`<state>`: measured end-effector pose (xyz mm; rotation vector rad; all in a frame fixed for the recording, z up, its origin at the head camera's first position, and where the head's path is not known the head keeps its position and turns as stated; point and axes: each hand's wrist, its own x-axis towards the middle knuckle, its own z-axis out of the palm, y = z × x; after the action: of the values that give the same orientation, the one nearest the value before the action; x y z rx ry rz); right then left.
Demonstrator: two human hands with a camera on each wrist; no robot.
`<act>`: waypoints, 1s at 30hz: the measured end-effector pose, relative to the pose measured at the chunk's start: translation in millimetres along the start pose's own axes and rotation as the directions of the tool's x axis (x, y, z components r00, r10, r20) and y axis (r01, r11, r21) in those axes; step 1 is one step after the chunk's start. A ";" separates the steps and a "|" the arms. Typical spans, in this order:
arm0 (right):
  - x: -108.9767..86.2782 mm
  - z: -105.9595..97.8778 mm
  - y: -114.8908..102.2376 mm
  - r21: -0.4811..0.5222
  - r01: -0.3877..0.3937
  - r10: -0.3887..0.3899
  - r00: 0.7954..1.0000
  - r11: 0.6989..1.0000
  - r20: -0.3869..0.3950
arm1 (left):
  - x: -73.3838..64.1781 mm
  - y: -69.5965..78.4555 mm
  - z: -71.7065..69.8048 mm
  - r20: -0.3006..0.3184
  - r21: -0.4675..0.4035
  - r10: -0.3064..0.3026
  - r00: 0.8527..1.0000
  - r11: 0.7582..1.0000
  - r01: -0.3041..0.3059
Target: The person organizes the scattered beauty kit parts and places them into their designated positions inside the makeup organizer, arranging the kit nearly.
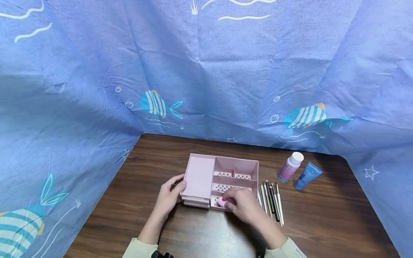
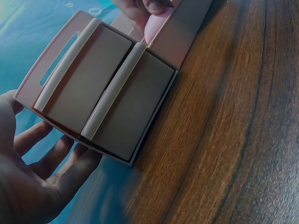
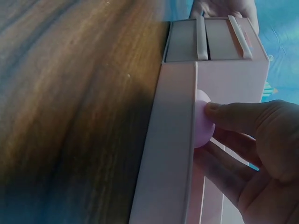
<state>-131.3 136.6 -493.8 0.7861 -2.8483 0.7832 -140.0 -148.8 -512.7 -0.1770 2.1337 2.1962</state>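
I have the sponge (image 1: pixel 221 201) pinched between thumb and fingers of the right hand (image 1: pixel 243 204), inside the front compartment (image 1: pixel 214 201) of the box (image 1: pixel 200 175). The left hand (image 1: pixel 169 193) rests against the box's left side, fingers loosely spread. I judge this step as placing the sponge; next calls for a gentle release. Brushes (image 1: pixel 275 200), bottle (image 1: pixel 288 170) and tube (image 1: pixel 308 176) are outside, rightward.
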 end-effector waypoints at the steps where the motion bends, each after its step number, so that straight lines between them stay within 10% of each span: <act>1: -0.1 1.0 -0.8 0.000 0.004 -0.004 1.000 1.000 -0.006 | 0.0 0.2 0.0 0.000 -0.002 0.000 1.000 1.000 0.000; 30: -8.7 9.6 -5.6 -0.046 -0.070 0.066 0.994 0.996 -0.092 | -2.8 0.6 0.8 -0.001 -0.013 0.015 1.000 1.000 -0.015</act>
<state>-120.4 131.7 -501.4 0.6337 -2.8155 0.7337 -137.4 -148.0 -511.7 -0.1635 2.1290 2.2190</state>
